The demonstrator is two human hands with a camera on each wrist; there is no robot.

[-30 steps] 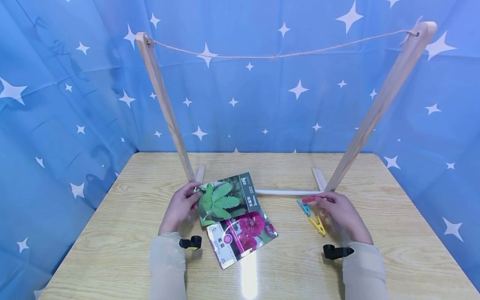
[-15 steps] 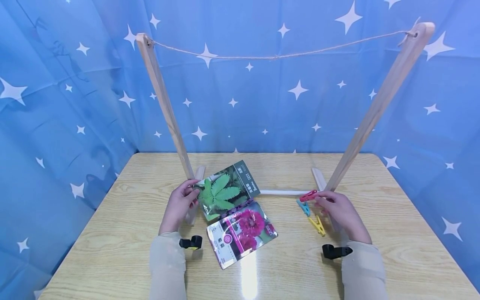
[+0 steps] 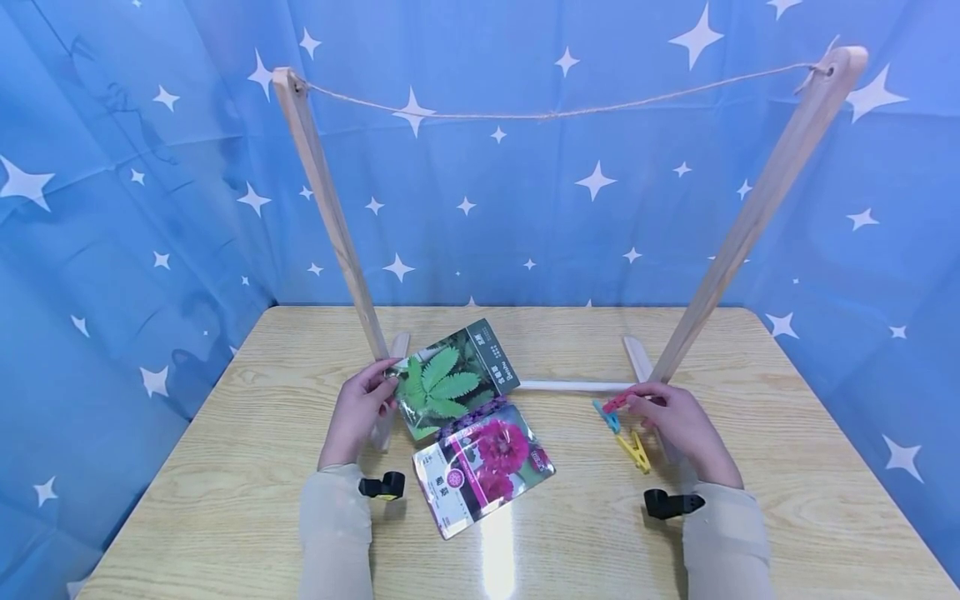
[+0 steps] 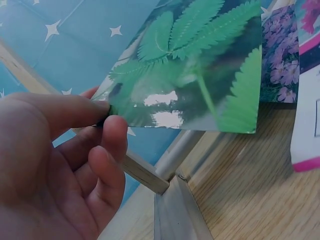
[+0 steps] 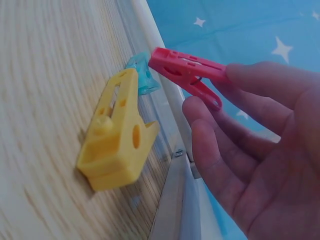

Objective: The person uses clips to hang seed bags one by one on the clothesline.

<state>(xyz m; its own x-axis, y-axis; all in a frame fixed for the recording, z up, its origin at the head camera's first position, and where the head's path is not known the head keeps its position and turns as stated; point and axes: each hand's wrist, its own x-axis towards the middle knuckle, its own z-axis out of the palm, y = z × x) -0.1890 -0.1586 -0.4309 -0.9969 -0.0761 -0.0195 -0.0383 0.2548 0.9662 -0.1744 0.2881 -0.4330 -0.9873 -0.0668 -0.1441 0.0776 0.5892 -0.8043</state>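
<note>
Head view: left hand (image 3: pixel 355 417) pinches leaf packet (image 3: pixel 450 385), flower packet (image 3: pixel 486 469) at its 5 o'clock. Right hand (image 3: pixel 685 427) pinches red clip (image 3: pixel 618 402); blue clip (image 3: pixel 607 417) at hand's 9 o'clock, yellow clip (image 3: pixel 634 454) at 8.

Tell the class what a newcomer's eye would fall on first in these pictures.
The green-leaf packet likely catches the eye first, pinched in the left hand above the table. The red clothespin comes next, held in the right hand. Higher up, a string sags between two wooden posts.

Purple-flowered packet (image 4: pixel 281 57), partly hidden by the green-leaf packet (image 4: pixel 197 65)
</note>
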